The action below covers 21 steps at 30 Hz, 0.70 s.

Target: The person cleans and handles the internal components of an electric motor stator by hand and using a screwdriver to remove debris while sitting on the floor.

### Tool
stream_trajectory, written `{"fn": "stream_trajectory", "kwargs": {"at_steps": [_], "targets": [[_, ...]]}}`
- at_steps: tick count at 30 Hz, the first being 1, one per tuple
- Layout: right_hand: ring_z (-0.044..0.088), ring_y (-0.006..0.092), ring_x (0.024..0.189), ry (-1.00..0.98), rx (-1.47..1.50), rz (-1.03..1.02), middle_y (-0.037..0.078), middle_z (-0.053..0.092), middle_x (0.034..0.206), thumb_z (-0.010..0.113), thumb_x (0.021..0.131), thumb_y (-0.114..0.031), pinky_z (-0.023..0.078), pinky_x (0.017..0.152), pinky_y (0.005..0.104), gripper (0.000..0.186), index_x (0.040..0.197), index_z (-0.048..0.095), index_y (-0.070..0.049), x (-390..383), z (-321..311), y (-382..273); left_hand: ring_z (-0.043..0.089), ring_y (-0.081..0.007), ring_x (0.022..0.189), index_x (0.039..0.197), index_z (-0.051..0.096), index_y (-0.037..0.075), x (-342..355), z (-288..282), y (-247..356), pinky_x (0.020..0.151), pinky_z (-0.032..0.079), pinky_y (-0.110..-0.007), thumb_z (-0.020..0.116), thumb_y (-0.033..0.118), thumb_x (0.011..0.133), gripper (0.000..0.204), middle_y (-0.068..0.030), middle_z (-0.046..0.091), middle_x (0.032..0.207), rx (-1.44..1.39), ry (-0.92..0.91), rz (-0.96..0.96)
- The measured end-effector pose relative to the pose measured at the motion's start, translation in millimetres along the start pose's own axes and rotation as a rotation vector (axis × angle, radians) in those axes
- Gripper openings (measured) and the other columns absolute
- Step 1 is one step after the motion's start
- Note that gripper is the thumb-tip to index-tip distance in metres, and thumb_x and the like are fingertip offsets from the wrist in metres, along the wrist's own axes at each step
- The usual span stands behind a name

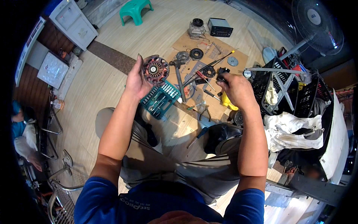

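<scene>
An alternator rotor (156,70), round with a finned rim, coppery parts and a pale hub, is gripped in my left hand (135,83). The thumb points up along its left side; the other fingers are mostly hidden behind it. In the fingers of my right hand (241,90) is a small black part (223,71), too dark to name its kind. Between the hands, a hammer (179,78) and a red-handled screwdriver (205,80) lie on a cardboard sheet (233,54). Below the rotor sits an open green socket set case (161,100).
A pulley (196,54), pliers (204,113) and a blue-handled screwdriver (197,137) lie around. Behind stand a car radio (220,27), a compressor-like metal unit (197,30) and a green stool (135,11). Black crates (274,89) and a fan (317,26) flank the right; another person (25,134) sits left.
</scene>
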State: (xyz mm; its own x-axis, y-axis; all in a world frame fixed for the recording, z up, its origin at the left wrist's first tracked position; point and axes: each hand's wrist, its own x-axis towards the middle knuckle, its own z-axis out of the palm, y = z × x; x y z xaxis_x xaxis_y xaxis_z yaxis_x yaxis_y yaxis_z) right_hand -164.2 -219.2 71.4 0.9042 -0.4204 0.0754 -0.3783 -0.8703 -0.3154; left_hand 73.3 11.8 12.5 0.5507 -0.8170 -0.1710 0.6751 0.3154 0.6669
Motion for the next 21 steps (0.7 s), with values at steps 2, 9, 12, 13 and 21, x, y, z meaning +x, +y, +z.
{"fn": "stream_trajectory", "kwargs": {"at_steps": [2, 9, 12, 13, 21], "targets": [[0.064, 0.0397, 0.088, 0.0, -0.001, -0.005, 0.02, 0.068, 0.09, 0.068, 0.087, -0.027, 0.051, 0.077, 0.0461, 0.029, 0.106, 0.068, -0.005, -0.1, -0.2, 0.8, 0.059, -0.0341, 0.115, 0.133, 0.05, 0.007, -0.1, -0.4, -0.1, 0.096, 0.047, -0.052, 0.034, 0.059, 0.099, 0.064, -0.0187, 0.06, 0.126, 0.005, 0.005, 0.008], [0.064, 0.0407, 0.089, -0.038, 0.011, -0.003, 0.021, 0.068, 0.09, 0.07, 0.085, -0.026, 0.051, 0.077, 0.0462, 0.032, 0.106, 0.067, -0.002, -1.7, -6.0, -0.6, 0.06, -0.035, 0.112, 0.13, 0.051, 0.01, 0.4, -2.7, -0.2, 0.09, 0.049, -0.054, 0.034, 0.058, 0.099, 0.06, -0.017, 0.062, 0.121, -0.003, 0.054, 0.046], [0.064, 0.0415, 0.088, -0.081, 0.033, 0.017, 0.022, 0.067, 0.088, 0.07, 0.086, -0.028, 0.051, 0.076, 0.046, 0.033, 0.106, 0.068, -0.002, -4.6, -9.1, -3.7, 0.061, -0.0344, 0.111, 0.127, 0.053, 0.007, -0.3, -5.1, 1.9, 0.091, 0.049, -0.054, 0.037, 0.055, 0.1, 0.058, -0.0164, 0.063, 0.12, -0.032, -0.006, 0.066], [0.064, 0.0417, 0.087, -0.081, 0.045, 0.004, 0.023, 0.067, 0.088, 0.07, 0.086, -0.028, 0.051, 0.075, 0.0459, 0.033, 0.106, 0.068, -0.002, -5.7, -9.7, -4.8, 0.061, -0.0339, 0.111, 0.126, 0.054, 0.006, -0.4, -5.9, 2.7, 0.091, 0.049, -0.054, 0.038, 0.054, 0.1, 0.057, -0.0161, 0.064, 0.119, -0.037, -0.03, 0.075], [0.063, 0.0425, 0.084, -0.115, 0.134, -0.094, 0.023, 0.067, 0.087, 0.065, 0.09, -0.029, 0.051, 0.073, 0.0447, 0.031, 0.104, 0.069, -0.001, -11.0, -14.0, -11.1, 0.06, -0.0375, 0.112, 0.127, 0.052, 0.007, 3.0, -7.2, 1.9, 0.093, 0.048, -0.057, 0.035, 0.06, 0.098, 0.063, -0.0191, 0.062, 0.121, -0.081, 0.078, 0.121]]}}
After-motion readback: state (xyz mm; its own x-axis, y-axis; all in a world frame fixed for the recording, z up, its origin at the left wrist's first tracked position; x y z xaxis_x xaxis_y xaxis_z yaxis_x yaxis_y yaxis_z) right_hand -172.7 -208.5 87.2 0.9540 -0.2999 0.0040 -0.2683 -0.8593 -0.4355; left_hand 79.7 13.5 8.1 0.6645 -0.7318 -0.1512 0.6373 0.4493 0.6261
